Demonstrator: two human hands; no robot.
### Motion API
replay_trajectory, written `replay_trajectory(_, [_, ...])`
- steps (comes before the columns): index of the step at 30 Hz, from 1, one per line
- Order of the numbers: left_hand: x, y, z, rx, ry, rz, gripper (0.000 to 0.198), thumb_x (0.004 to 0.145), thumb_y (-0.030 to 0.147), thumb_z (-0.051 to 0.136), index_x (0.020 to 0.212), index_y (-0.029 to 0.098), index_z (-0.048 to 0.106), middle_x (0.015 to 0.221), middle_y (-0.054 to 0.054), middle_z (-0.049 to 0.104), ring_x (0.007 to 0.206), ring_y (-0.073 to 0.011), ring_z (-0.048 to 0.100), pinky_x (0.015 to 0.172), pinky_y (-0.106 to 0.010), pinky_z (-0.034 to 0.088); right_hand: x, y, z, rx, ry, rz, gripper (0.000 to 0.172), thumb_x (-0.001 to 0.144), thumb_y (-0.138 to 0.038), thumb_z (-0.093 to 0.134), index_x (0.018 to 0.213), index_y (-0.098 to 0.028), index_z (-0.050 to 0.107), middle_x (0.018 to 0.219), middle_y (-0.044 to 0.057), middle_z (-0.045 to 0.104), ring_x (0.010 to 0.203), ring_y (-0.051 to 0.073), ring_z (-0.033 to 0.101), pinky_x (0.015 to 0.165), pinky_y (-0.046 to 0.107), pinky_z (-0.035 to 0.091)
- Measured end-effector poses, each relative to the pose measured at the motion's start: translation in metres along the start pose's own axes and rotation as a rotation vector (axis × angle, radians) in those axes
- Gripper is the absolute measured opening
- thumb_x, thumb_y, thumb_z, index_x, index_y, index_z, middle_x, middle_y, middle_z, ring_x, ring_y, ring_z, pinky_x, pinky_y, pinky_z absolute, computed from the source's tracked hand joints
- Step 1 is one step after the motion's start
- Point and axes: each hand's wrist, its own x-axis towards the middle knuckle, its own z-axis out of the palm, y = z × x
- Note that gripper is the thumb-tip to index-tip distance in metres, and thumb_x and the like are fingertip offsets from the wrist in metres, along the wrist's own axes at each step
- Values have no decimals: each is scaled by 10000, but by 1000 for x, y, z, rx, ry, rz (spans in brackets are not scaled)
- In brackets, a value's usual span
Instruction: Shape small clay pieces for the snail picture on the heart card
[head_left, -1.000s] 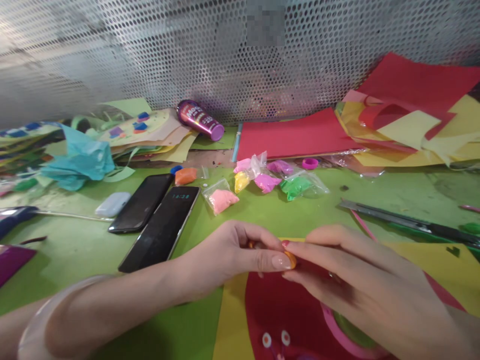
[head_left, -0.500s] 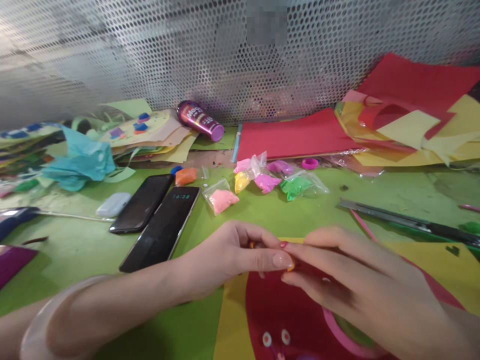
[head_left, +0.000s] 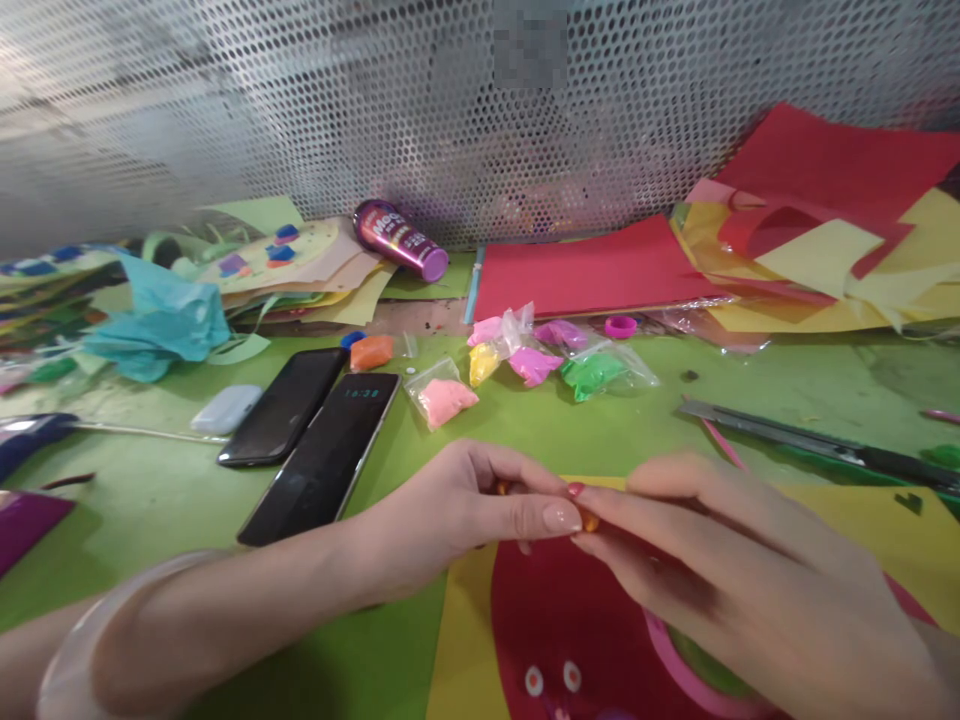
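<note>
Between my fingertips is a small lump of orange modelling clay (head_left: 590,521), mostly covered by them. My left hand (head_left: 480,510) pinches it between thumb and forefinger. From the other side, the fingers of my right hand (head_left: 727,560) close on the same lump. Below the hands lies a dark red paper shape (head_left: 555,600) on a yellow sheet (head_left: 461,650); two white-and-red eyes (head_left: 553,678) are on the red shape. A pink ring-shaped piece (head_left: 667,650) shows partly under my right hand.
Bags of coloured clay (head_left: 534,365) lie ahead. Two phones (head_left: 322,460) and a white case (head_left: 227,409) are to the left; a utility knife (head_left: 795,437) is to the right. Coloured paper (head_left: 585,270) and a purple tumbler (head_left: 397,240) line the perforated metal panel (head_left: 420,110).
My right hand has shifted slightly to the right, and a bit more of the orange clay shows between the fingertips. My left hand has barely moved.
</note>
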Motion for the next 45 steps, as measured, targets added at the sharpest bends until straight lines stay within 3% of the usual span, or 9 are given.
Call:
replay_trajectory(7, [0, -1, 1, -9, 11, 11, 80, 690, 229, 779, 698, 175, 720, 613, 33, 631, 582, -52, 494, 564, -164, 352, 0, 5, -5, 53, -45, 21, 274, 931, -202, 396, 936, -205, 670, 756, 39, 663, 545, 95, 593, 469, 191, 485])
replay_trajectory(14, [0, 0, 1, 16, 14, 9, 99, 692, 253, 778, 699, 174, 719, 592, 38, 610, 559, -49, 471, 540, -162, 340, 0, 5, -1, 115, -5, 88, 237, 923, -219, 444, 893, -196, 678, 740, 16, 654, 608, 90, 625, 538, 165, 532])
replay_trajectory(27, [0, -1, 0, 29, 15, 14, 93, 711, 267, 764, 714, 184, 723, 594, 38, 600, 546, -47, 462, 519, -158, 334, 1, -2, 3, 264, 49, 234, 86, 855, -198, 547, 848, -214, 632, 725, -35, 590, 563, 31, 570, 544, 89, 476])
replay_trajectory(33, [0, 1, 0, 51, 2, 8, 124, 721, 293, 751, 696, 174, 724, 544, 42, 561, 503, -53, 422, 502, -177, 335, 5, -1, 0, 274, 75, 213, 80, 831, -182, 561, 817, -214, 633, 702, -24, 604, 534, 52, 571, 486, 107, 481])
replay_trajectory(39, [0, -1, 1, 19, 1, -5, 120, 704, 276, 768, 693, 169, 715, 602, 22, 602, 562, -64, 489, 534, -175, 358, 6, -4, 1, 275, 67, 191, 81, 834, -169, 550, 830, -206, 622, 714, -19, 613, 545, 55, 582, 504, 109, 489])
replay_trajectory(45, [0, 0, 0, 40, -9, 28, 145, 737, 295, 741, 703, 157, 715, 556, 43, 558, 498, -45, 400, 496, -174, 315, 6, -2, -1, 297, 54, 213, 82, 822, -167, 559, 785, -207, 621, 708, -27, 588, 551, 39, 564, 509, 85, 475])
